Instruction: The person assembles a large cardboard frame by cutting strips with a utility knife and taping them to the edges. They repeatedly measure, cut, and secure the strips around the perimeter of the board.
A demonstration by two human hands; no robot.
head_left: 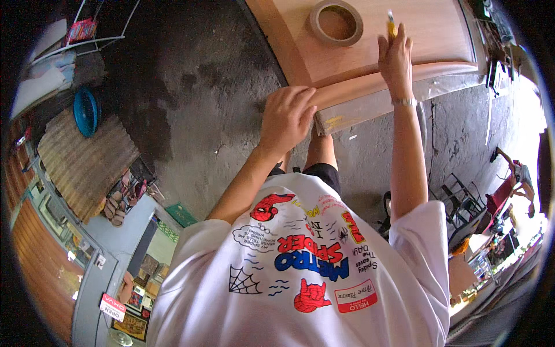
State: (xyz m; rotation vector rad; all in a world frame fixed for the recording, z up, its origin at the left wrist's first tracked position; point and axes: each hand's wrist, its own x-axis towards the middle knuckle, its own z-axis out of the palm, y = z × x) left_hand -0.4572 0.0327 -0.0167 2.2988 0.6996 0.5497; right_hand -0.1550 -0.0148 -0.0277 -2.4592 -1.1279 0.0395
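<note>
A light wooden board (pixel 358 49) lies in front of me, with a darker brown band along its left side. My left hand (pixel 288 117) is closed at its near left corner, with bent fingers on the end of a brown strip (pixel 352 87) that runs along the near edge. Below this strip hangs a shiny greyish side face (pixel 358 110). My right hand (pixel 396 61) is raised over the near edge and grips a yellow utility knife (pixel 392 28), its metal tip pointing away from me. Beyond my hands, a wide roll of tape (pixel 356 36) rests flat on the board.
Dark concrete floor (pixel 196 110) surrounds the board. A corrugated sheet (pixel 87 156) and a blue basin (pixel 85 113) are at the left, near a wire rack (pixel 92 43). To the right, another person (pixel 520 179) bends near dark metal chairs or frames (pixel 457 196).
</note>
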